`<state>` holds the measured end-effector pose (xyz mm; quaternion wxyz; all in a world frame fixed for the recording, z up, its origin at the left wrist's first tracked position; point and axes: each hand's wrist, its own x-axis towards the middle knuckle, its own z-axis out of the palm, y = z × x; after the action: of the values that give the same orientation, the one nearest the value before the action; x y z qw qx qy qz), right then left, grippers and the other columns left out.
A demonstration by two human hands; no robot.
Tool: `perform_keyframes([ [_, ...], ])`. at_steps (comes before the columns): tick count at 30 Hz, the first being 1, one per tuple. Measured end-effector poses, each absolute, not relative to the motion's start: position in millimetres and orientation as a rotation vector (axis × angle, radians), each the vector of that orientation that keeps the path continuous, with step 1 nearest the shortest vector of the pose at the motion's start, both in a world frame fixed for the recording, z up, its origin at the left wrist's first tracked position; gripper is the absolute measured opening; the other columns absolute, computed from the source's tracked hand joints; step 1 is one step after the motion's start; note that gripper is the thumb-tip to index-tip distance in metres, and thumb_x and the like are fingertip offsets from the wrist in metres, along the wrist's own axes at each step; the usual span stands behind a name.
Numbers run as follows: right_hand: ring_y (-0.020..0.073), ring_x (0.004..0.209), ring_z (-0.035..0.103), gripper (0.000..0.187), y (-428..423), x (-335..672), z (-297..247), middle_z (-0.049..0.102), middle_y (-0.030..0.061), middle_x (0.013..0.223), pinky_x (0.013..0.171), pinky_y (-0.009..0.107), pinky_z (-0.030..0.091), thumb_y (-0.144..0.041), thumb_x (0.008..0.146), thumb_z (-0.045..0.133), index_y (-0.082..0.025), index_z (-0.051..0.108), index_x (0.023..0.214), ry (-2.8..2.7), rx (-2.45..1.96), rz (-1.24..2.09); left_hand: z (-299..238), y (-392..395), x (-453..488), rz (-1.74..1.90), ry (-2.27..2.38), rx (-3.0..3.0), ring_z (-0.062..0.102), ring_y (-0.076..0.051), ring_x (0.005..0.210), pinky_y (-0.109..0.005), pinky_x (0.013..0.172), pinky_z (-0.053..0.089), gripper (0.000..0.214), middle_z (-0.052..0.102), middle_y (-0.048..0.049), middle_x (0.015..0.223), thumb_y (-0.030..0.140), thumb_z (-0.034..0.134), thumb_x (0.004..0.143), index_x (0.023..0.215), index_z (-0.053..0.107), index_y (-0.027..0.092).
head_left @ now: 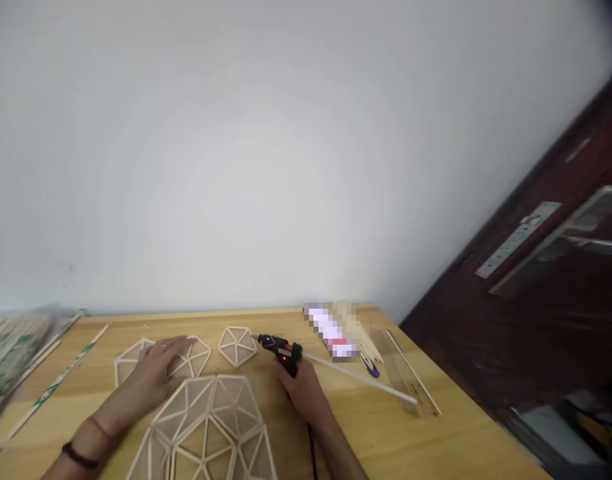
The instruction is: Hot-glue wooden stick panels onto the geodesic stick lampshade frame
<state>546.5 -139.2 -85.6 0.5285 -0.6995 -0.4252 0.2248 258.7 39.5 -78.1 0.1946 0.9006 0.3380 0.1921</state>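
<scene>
My right hand [304, 393] is closed around the handle of a black hot glue gun [281, 351], whose red light is on. A long clear glue stick [361, 379] sticks out of its back. Its nozzle points left, close to a small pentagon frame of wooden sticks [237, 345] with spokes. My left hand [159, 367] lies with fingers stretched out over two more stick frames, a left one [121, 365] and a right one [199, 357], partly hiding both. Nearest me stands a larger dome-like stick structure [206, 427], cut off by the lower edge.
Bundled sticks in printed wrapping [16, 353] and a green-marked strip [61, 377] lie at the left. On the right are a blurred-out rectangle [331, 331], loose sticks [371, 347], a purple-handled item [371, 368], and a single stick [413, 370]. A wall [236, 167] stands behind the table.
</scene>
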Motion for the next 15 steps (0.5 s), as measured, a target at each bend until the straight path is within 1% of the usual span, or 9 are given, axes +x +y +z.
perform_keyframes([
  [3,0.0315,0.09,0.071,0.038,-139,547,-87,0.079,0.0113,0.093,0.082,0.041,0.056,-0.045,0.081,0.063,-0.016,0.078,0.098,-1.004,-1.702,0.553,-73,38,259,0.557,0.92,2.467,0.058,-0.035,0.129,-0.05,0.111,0.042,0.056,0.067,-0.0138,0.137,0.031,0.068,0.079,0.134,0.065,0.023],
  [8,0.0281,0.079,0.068,0.037,-140,547,-88,0.075,0.0095,0.082,0.072,0.037,0.054,-0.047,0.082,0.062,-0.015,0.076,0.093,-1.0,-1.725,0.548,-75,37,258,0.616,0.873,2.433,0.056,-0.034,0.128,-0.049,0.111,0.042,0.057,0.066,-0.0111,0.136,0.029,0.069,0.078,0.135,0.064,0.024],
  [15,0.0267,0.076,0.067,0.035,-141,546,-84,0.073,0.0095,0.08,0.071,0.036,0.053,-0.044,0.081,0.061,-0.015,0.076,0.093,-1.014,-1.724,0.535,-94,47,256,0.661,0.948,2.452,0.058,-0.037,0.128,-0.055,0.111,0.042,0.056,0.067,-0.0136,0.136,0.042,0.07,0.08,0.133,0.066,0.023],
])
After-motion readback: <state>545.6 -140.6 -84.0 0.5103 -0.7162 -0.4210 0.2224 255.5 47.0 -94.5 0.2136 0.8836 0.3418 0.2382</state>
